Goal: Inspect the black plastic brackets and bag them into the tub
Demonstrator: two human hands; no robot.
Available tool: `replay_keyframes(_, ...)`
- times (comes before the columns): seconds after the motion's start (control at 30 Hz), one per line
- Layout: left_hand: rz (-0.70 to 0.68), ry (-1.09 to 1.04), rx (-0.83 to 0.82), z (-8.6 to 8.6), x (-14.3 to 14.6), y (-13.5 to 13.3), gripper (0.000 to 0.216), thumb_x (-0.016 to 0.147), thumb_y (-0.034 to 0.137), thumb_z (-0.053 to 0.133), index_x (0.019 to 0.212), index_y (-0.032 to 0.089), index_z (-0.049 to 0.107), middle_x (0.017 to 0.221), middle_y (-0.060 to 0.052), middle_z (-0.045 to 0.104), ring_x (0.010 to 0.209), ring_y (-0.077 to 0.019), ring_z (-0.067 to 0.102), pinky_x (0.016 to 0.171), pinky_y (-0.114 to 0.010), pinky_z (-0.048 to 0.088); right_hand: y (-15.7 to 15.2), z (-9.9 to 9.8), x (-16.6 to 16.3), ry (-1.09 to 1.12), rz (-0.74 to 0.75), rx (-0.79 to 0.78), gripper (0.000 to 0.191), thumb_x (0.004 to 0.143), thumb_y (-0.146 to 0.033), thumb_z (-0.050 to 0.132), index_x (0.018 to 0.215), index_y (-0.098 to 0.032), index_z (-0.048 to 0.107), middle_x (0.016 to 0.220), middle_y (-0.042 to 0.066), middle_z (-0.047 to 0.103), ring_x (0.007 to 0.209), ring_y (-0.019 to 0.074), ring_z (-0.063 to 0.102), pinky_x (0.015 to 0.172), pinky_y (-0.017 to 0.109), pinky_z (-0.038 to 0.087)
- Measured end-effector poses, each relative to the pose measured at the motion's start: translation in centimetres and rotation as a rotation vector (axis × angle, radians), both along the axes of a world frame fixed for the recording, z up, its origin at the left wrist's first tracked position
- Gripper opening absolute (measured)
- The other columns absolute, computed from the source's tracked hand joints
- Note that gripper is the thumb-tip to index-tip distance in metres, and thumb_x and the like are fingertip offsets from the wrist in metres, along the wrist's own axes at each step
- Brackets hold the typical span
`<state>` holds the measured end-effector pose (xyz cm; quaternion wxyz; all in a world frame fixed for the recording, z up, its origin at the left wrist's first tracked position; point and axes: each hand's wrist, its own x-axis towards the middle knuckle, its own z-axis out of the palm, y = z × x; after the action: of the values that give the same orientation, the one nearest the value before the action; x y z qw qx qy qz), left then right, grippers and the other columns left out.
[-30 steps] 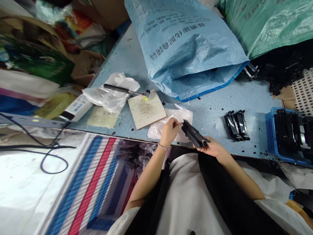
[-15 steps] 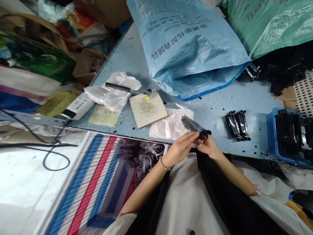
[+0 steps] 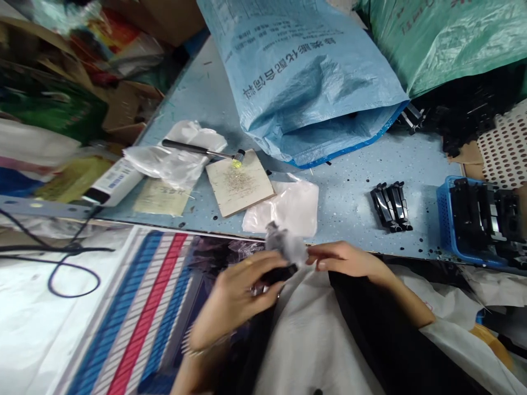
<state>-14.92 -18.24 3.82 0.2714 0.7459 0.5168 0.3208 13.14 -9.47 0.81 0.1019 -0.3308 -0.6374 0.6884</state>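
Note:
My left hand is curled around a black plastic part, held low over my lap at the near edge of the blue table. A blurred greyish clear bag sits over the top of that part. My right hand pinches the bag's edge from the right with its fingers together. Both hands are smeared by motion. A white plastic sheet lies on the table just beyond them.
A big blue woven sack lies open at the back, a green one to its right. Black parts lie on the table; more fill a blue basket. A small hammer rests by a wooden board. A striped bag is left of my lap.
Both hands have come down off the table toward my lap. The black part has gone from my right hand to my left, and a clear bag now covers its top.

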Motion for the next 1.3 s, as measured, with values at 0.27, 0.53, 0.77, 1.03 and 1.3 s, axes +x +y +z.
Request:
replay_keyframes(0.27, 0.222, 0.433, -0.607, -8.4, -9.1, -0.2, 0.033, 0.083, 0.044, 0.057, 0.093, 0.022, 0.078, 0.099, -0.009, 0.080, 0.088, -0.0288, 0.076, 0.080, -0.036, 0.061, 7.3, -2.7, 8.2, -1.207, -0.578, 0.808, 0.048, 0.096, -0.023, 0.057, 0.141, -0.004, 0.053, 0.133, 0.030, 0.056, 0.121, 0.0403, 0.055, 0.092, 0.048, 0.050)
replay_keyframes(0.53, 0.246, -0.031, -0.134, -9.9, 4.0, 8.4, 0.020, 0.095, 0.034, 0.058, 0.097, 0.019, 0.072, 0.103, -0.009, 0.071, 0.089, -0.0207, 0.070, 0.083, -0.035, 0.058, 3.9, -4.8, 4.5, -0.796, -0.220, 0.952, 0.035, 0.096, -0.012, 0.040, 0.113, -0.019, 0.071, 0.132, 0.015, 0.057, 0.117, 0.0300, 0.057, 0.100, 0.044, 0.051)
replay_keyframes(0.77, 0.218, 0.040, -0.137, -12.7, 6.6, 13.6, 0.020, 0.089, 0.015, 0.059, 0.070, 0.018, 0.065, 0.098, -0.010, 0.068, 0.094, -0.0228, 0.066, 0.092, -0.041, 0.056, 1.9, -5.4, 8.4, -0.945, -0.478, 0.871, 0.051, 0.090, -0.053, 0.066, 0.121, -0.013, 0.059, 0.126, 0.023, 0.057, 0.113, 0.0392, 0.060, 0.094, 0.052, 0.052)
replay_keyframes(1.03, 0.263, -0.192, -0.324, -12.0, 4.5, 13.7, 0.015, 0.081, 0.025, 0.069, 0.067, 0.019, 0.065, 0.077, -0.003, 0.067, 0.075, -0.0168, 0.063, 0.078, -0.032, 0.053, 2.0, -5.4, 8.4, -0.445, -0.684, 0.106, 0.035, 0.084, -0.048, 0.067, 0.103, -0.018, 0.066, 0.093, 0.009, 0.071, 0.075, 0.0214, 0.066, 0.067, 0.034, 0.052)
replay_keyframes(1.3, 0.281, -0.028, -0.140, -11.9, 3.9, 12.1, 0.024, 0.088, 0.010, 0.048, 0.093, 0.016, 0.071, 0.097, -0.009, 0.075, 0.093, -0.0216, 0.070, 0.090, -0.038, 0.058, -0.2, -8.0, 0.7, 0.228, -0.638, -0.923, 0.018, 0.077, -0.028, 0.077, 0.089, -0.017, 0.071, 0.083, 0.006, 0.074, 0.063, 0.0124, 0.061, 0.048, 0.020, 0.047)
